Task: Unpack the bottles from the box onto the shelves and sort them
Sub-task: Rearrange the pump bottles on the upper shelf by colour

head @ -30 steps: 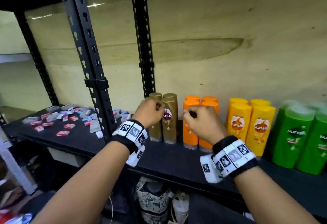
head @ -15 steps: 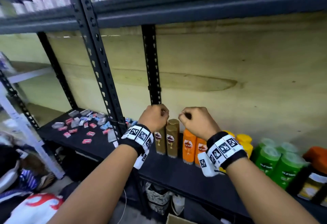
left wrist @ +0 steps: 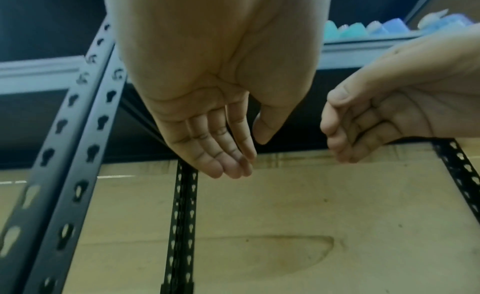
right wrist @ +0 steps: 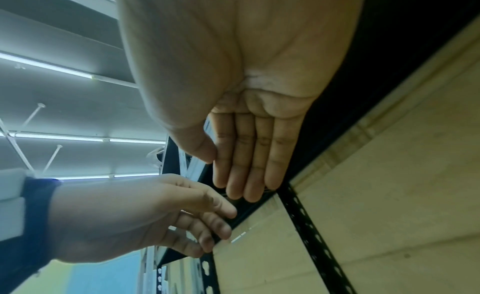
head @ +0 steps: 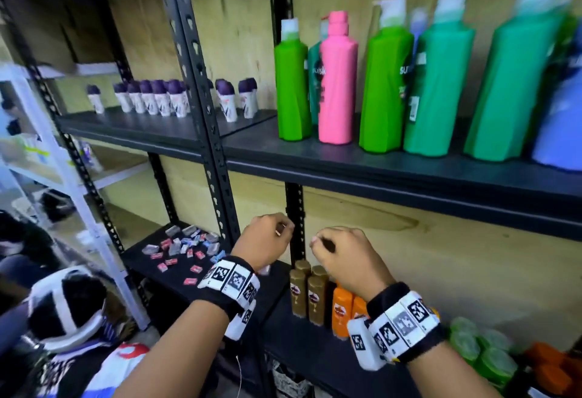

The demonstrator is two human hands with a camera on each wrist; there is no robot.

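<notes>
Gold bottles (head: 307, 290) stand on the lower shelf (head: 283, 328) just below the right hand (head: 343, 259) and left hand (head: 263, 242), both empty, fingers loosely curled, slightly apart.

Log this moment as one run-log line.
left hand: empty, raised | right hand: empty, raised | gold bottles: upright on lower shelf | pink bottle: upper shelf
</notes>
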